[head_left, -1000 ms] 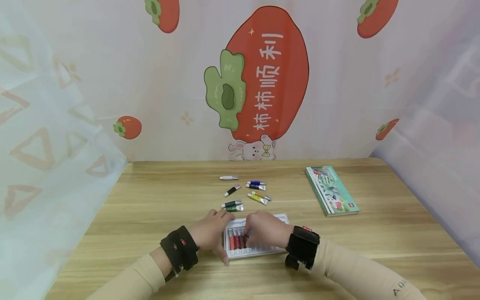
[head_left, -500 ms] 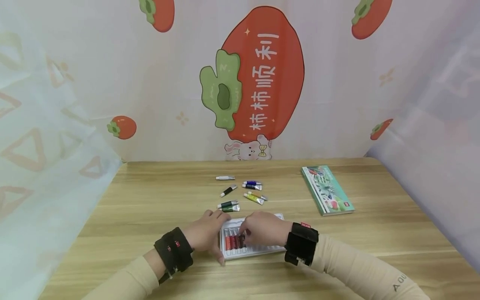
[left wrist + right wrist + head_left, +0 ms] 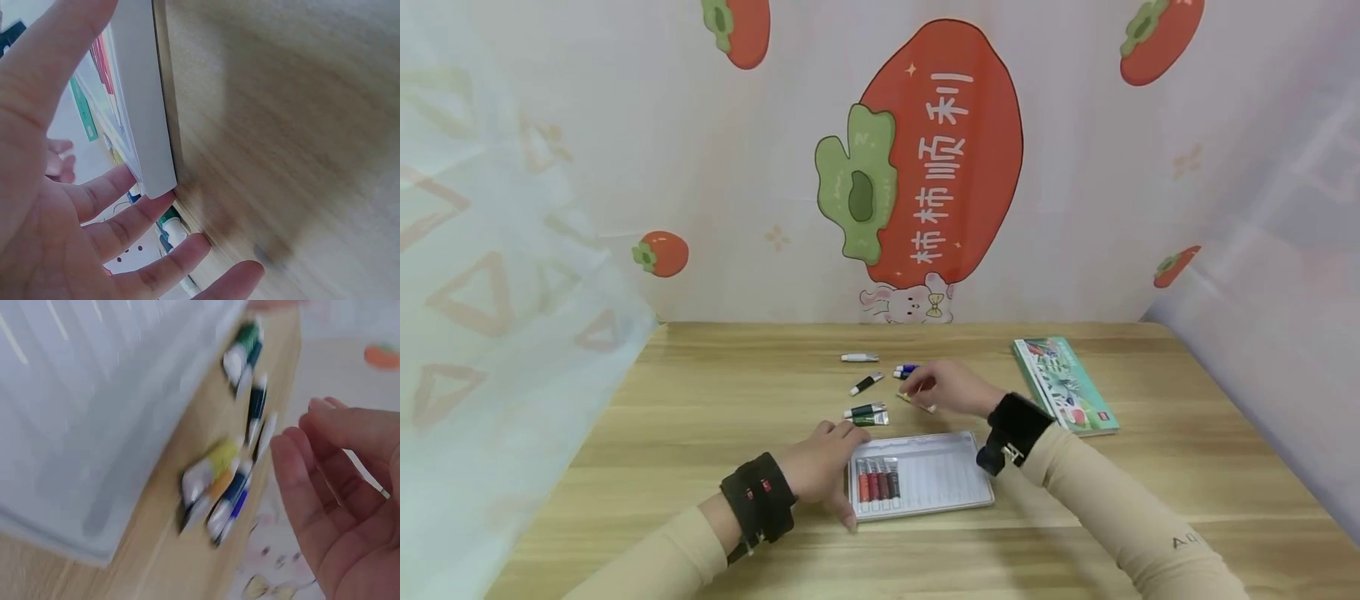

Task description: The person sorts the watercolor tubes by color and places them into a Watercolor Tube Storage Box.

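The white tray (image 3: 946, 477) sits on the surface (image 3: 700, 392), four tubes (image 3: 874, 483), orange-red to near-black, at its left end, and the left hand (image 3: 822, 462) touches that edge, fingers outspread! The right hand (image 3: 953, 388), loosely bent and empty, covers much of the yellow tube (image 3: 217, 464) in the head view; the right wrist view bares it beside an orange one (image 3: 220, 486).

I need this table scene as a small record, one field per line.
tray: white; four tubes at its left end, slots to their right bare
left hand: spread along the tray's left end
right hand: over yellow tube and orange tube, holding nothing
other loose tubes: white tube, dark tube, two green tubes, two blue tubes
right side: green box or book
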Action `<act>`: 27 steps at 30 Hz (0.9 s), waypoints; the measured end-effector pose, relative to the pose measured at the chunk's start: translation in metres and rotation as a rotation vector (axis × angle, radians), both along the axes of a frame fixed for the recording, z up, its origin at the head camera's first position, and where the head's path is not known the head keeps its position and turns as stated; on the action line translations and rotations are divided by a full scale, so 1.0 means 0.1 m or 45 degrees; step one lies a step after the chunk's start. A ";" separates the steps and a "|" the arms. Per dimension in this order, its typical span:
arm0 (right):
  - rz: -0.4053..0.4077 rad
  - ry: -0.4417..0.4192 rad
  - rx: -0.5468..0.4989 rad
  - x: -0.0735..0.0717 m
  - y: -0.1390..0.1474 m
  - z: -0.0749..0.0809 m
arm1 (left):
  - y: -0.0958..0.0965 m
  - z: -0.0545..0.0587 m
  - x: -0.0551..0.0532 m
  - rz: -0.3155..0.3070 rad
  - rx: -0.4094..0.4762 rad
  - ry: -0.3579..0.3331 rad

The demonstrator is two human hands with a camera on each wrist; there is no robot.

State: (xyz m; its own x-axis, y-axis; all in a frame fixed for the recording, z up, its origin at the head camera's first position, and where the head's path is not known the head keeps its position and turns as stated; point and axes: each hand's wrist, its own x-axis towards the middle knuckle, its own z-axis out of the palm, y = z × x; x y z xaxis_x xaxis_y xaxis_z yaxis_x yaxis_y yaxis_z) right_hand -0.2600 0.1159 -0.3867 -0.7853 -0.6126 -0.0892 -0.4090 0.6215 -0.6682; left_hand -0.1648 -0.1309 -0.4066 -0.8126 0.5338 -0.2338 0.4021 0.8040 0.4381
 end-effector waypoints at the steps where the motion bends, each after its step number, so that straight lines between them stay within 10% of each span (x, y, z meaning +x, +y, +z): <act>1: -0.063 -0.001 -0.018 -0.06 0.03 -0.03 | 0.00 0.00 0.00 0.001 -0.009 0.000; 8: -0.256 -0.007 0.031 -0.27 0.17 -0.23 | 0.05 0.01 -0.01 -0.019 -0.033 0.023; 27: -0.195 0.110 0.248 -0.29 0.04 -0.29 | 0.04 0.06 0.01 0.016 -0.038 0.000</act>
State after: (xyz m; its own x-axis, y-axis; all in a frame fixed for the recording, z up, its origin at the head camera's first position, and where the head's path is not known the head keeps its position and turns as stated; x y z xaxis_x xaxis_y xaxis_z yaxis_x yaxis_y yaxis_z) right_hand -0.2893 0.1194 -0.4157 -0.8773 -0.4641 -0.1223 -0.3508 0.7940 -0.4965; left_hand -0.1637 -0.1265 -0.4008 -0.8194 0.5160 -0.2496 0.3916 0.8219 0.4137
